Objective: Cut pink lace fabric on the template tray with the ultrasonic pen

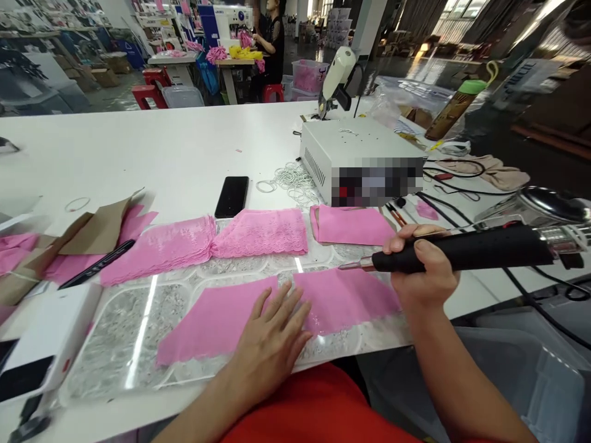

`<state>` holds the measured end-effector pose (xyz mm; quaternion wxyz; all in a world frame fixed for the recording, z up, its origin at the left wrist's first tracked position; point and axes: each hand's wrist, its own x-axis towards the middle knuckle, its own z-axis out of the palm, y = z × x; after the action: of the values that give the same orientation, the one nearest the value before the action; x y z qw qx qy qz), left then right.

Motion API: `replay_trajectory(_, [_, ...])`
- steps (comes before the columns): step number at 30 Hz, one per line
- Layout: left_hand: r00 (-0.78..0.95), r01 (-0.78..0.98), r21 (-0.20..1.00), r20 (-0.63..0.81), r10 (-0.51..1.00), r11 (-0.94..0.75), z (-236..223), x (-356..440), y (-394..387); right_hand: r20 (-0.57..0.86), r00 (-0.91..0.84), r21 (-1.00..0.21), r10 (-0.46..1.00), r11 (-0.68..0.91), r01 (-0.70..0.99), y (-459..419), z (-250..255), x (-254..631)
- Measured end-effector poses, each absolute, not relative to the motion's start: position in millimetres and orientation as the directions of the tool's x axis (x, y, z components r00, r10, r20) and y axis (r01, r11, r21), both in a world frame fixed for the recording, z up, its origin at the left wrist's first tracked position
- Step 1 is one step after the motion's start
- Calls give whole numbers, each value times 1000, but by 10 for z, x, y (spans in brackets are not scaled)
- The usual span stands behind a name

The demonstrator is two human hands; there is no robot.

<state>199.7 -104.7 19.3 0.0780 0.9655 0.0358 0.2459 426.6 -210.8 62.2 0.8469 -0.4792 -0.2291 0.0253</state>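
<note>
My right hand [427,271] is wrapped round a thick black handheld tool [471,249] with a narrow metal tip. That tip points left, at the upper edge of a pink fabric piece [346,301]; whether it touches cannot be told. My left hand [277,329] lies flat with fingers stretched, across the inner ends of this piece and a second pink fabric piece [212,320] on its left. Both pieces rest on a clear patterned mat [124,332]. Behind them lie a stack of pink lace pieces [161,246], another lace stack [265,232] and folded pink fabric [353,224].
A grey metal box [360,141] stands at the back right, with a phone [232,197] and loose white loops [295,181] to its left. Black cables [521,289] run along the right. A white device [55,338] and a black pen [96,264] lie left. A person [272,49] sits beyond.
</note>
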Motion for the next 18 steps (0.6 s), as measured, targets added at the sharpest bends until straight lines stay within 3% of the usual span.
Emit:
replay_trajectory(8, [882,111,105,447,147,-988,-4,2114,-988,382,893,-820,236,532,210,-2148,522,4370])
replay_trajectory(18, [889,103,80,440,127,-992,-48,2099,-957,394,919,-769,23,556,316,-2264,514,4533])
